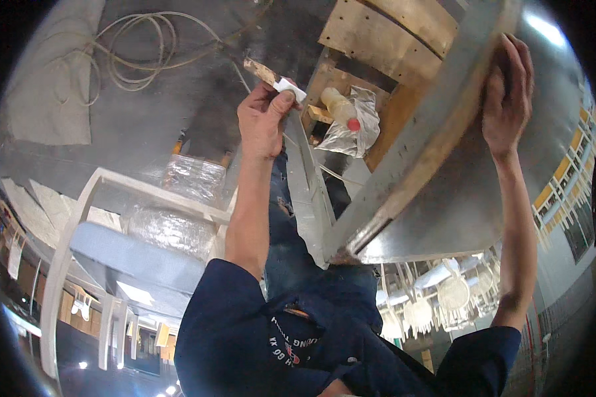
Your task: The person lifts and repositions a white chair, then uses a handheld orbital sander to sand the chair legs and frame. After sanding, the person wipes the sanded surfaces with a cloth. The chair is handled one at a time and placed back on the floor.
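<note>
My left hand (259,126) is raised left of the workbench, pinching a small white block (290,90). A ragged brownish strip (261,70) juts out beyond the fingers beside it; its kind is unclear. My right hand (508,99) rests with fingers stretched out along the worn edge of a large grey panel (437,218). Between the hands, a bottle with a red cap (340,107) lies on a crumpled silvery sheet (361,132), inside the wooden frame under the panel.
Wooden boards (384,40) stand beyond the bottle. A coiled hose (142,59) lies on the floor at far left. A pale chair frame with a blue-grey seat (139,255) is at my left, near plastic-wrapped items (169,228). Several chairs (444,294) stand at right.
</note>
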Available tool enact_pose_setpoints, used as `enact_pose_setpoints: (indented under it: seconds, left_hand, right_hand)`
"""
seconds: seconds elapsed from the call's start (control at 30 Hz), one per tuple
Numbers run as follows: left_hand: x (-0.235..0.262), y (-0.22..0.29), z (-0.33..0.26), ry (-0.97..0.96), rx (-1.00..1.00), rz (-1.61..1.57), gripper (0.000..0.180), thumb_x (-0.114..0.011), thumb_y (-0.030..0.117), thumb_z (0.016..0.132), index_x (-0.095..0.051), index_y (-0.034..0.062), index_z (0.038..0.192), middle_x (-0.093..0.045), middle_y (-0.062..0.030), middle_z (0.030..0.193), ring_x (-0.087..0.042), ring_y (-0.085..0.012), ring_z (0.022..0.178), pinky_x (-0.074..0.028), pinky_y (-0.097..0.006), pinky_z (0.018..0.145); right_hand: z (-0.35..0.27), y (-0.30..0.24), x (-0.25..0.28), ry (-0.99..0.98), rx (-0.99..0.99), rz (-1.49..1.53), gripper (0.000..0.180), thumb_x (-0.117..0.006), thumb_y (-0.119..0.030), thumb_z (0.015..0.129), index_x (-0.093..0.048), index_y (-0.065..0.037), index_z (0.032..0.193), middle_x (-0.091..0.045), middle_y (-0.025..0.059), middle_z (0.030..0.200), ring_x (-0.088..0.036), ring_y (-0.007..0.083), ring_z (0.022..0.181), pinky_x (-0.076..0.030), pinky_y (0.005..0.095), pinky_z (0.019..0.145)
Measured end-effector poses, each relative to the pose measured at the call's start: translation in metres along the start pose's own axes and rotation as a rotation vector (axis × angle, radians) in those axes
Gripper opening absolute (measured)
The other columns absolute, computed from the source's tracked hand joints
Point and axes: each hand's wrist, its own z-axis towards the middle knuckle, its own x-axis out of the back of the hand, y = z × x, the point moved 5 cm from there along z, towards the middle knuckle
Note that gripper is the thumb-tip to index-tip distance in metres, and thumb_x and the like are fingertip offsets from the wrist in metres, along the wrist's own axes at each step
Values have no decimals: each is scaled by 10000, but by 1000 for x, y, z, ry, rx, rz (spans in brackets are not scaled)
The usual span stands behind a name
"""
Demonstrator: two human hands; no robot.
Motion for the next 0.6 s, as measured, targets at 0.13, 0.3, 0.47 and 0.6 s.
enact_pose_setpoints:
  seconds: [0.13, 0.3, 0.47, 0.6]
  left_hand:
    - [-46, 38, -73, -146, -178, -129, 213, -704, 84, 799, -614, -15, 964, -634, -106, 936, -597, -155, 776, -510, -298, 686]
    - [-105, 63, -189, -290, -403, 11, 242, -688, 122, 808, -599, 8, 1002, -583, -116, 902, -539, -214, 810, -459, -347, 720]
    - [-157, 80, -314, -429, -762, 289, 223, -675, 148, 812, -613, -4, 963, -600, -159, 1005, -570, -226, 940, -451, -345, 847]
    - [-207, 73, -405, -598, -706, 471, 389, -677, 381, 807, -650, 1, 886, -551, -205, 1127, -560, -225, 971, -440, -325, 847]
  right_hand:
    - [2, -16, 6, 170, 35, -89, 286, -478, -177, 921, -559, -66, 1173, -570, 129, 1151, -536, 248, 1081, -428, 346, 901]
    - [-47, -63, 25, -212, -122, 481, 307, -465, -283, 950, -573, -36, 1098, -608, 105, 983, -576, 210, 908, -467, 338, 792]
    - [-190, -219, 152, -683, -620, 1647, 635, -302, -531, 968, -624, 15, 935, -622, 97, 867, -597, 192, 803, -493, 316, 761]
    - [-249, -244, 252, -379, -707, 1898, 519, -390, -464, 970, -609, 5, 940, -599, 85, 863, -601, 164, 766, -514, 313, 738]
